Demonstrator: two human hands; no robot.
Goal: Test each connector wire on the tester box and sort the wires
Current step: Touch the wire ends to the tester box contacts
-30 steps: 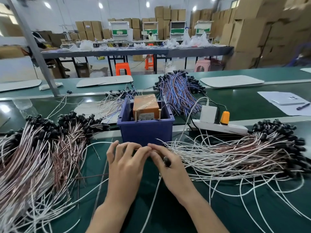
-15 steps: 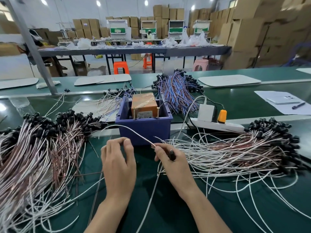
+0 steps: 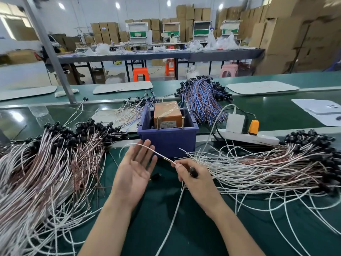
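We hold our left hand [image 3: 135, 169] flat, palm up, apart from our right hand [image 3: 195, 177], which pinches one white wire [image 3: 159, 154] arcing over the left fingertips, near the blue bin [image 3: 168, 142] holding the orange tester box [image 3: 167, 114].

The smooth flat desk [image 3: 166, 228] is dark green. At centre, a deep blue plastic bin [image 3: 168, 139] surrounds an orange-brown tester box [image 3: 167, 112] with a pale label. The left wire pile [image 3: 46, 172] and the right wire pile [image 3: 267, 167] mix white and coppery pink strands tipped with black connectors. The wire bundle at upper centre [image 3: 203, 100] is blue, red and white. The thin white wire [image 3: 147, 147] at centre shows a copper stretch. At centre right are a white power strip [image 3: 258, 138], a white adapter block [image 3: 235, 122] and an orange plug [image 3: 253, 127]. In the upper frame are orange plastic stools [image 3: 141, 73], a pink plastic stool [image 3: 228, 70] and brown cardboard boxes [image 3: 287, 39].
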